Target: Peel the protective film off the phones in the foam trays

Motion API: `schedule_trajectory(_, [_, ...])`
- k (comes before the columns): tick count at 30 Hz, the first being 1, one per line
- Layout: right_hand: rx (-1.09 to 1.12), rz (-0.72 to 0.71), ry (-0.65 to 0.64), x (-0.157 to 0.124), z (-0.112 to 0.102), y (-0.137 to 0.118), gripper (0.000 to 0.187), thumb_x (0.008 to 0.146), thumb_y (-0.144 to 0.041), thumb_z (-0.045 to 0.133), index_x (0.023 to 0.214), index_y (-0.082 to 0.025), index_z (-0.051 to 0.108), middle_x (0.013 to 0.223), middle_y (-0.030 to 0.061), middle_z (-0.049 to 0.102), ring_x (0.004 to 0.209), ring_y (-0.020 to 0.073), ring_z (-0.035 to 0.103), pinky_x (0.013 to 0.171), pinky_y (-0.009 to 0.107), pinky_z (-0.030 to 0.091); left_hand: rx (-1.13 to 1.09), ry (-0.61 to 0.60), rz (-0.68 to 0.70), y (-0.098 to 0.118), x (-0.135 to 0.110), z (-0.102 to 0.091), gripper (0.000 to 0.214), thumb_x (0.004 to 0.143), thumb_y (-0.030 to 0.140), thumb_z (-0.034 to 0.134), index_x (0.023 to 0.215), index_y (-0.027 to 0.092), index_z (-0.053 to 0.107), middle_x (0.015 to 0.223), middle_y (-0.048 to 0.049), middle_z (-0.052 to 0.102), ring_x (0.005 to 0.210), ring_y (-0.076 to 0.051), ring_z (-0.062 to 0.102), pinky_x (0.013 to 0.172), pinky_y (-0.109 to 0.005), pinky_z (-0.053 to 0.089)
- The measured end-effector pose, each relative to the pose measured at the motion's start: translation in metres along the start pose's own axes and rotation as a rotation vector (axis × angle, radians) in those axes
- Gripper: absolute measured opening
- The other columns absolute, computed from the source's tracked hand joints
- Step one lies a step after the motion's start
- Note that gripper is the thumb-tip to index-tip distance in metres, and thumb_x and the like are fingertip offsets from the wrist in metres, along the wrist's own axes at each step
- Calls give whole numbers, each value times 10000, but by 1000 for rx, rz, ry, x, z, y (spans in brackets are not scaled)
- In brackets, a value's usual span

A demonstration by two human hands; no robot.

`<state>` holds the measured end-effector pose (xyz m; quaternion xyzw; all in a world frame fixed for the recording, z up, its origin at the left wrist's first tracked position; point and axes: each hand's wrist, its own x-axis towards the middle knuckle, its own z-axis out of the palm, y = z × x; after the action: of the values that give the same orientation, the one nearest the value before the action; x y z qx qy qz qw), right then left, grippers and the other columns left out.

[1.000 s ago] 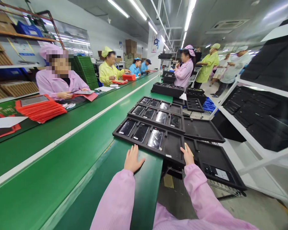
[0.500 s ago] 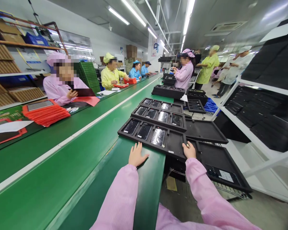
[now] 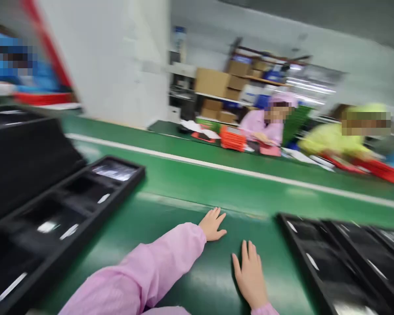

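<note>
My left hand (image 3: 212, 225) is over the green work surface (image 3: 197, 280) with its fingers spread and nothing in it. Closer to me and to the right is my right hand (image 3: 250, 275), also empty, thumb apart from the fingers. Whether either palm touches the surface I cannot tell. On the right side lie black trays (image 3: 310, 262) with dark, shiny flat panels in their slots; my right hand is apart from them. Another black tray (image 3: 100, 214) with similar glossy panels lies at the left, in front of a taller black tray stack (image 3: 26, 162).
Beyond the white line of the green conveyor (image 3: 190, 151), a co-worker in pink (image 3: 262, 124) and one in yellow (image 3: 325, 138) sit by red stacks (image 3: 233, 139). A white pillar (image 3: 118, 65) stands behind the belt. At far left is a person in blue (image 3: 46, 74).
My view has swung left, bringing another tray and the pillar into sight. My right hand has come off the tray edge to above the green surface; my left hand remains empty.
</note>
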<state>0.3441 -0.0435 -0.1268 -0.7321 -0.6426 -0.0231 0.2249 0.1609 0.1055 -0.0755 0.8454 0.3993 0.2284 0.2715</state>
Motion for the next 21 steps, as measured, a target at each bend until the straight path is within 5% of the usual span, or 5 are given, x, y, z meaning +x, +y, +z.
schedule_trajectory(5, [109,-307,-100,94,38,-55,842,916,-625,261,1462,-9,438,1540,256,358,1471,419,303,1204,603,252,68,522,-395,-78,-131,-108,526,848,321,602,1346,152,597,1495,-139,473,1430,-302,379,1204,-460,326])
schedule_trajectory(9, [285,-499,-112,112,58,-140,710,950,-541,317,1450,-55,453,1525,233,385,1452,390,340,1193,579,299,161,990,-565,-62,-273,-139,317,870,368,547,1123,257,702,1343,-71,608,1350,-276,467,1209,-427,313])
schedule_trajectory(13, [443,-701,-207,104,78,-219,611,964,-460,373,1437,-85,465,1539,214,373,1461,359,329,1180,576,331,225,1568,-901,-51,-386,-167,383,895,404,553,1204,181,598,1455,-135,455,1428,-305,327,1258,-467,147])
schedule_trajectory(16, [489,-761,-268,98,87,-248,594,958,-449,406,1442,-110,469,1547,190,374,1453,344,355,1175,552,358,40,1763,-1157,-71,-430,-191,480,870,319,640,1308,163,520,1436,-154,467,1399,-328,370,1216,-512,250])
schedule_trajectory(21, [545,-699,-252,106,91,-240,595,931,-490,426,1394,-128,518,1510,187,418,1388,355,442,1139,548,408,-334,1683,-1251,-115,-435,-205,287,977,346,656,1154,125,618,1112,-101,643,976,-244,654,865,-436,582])
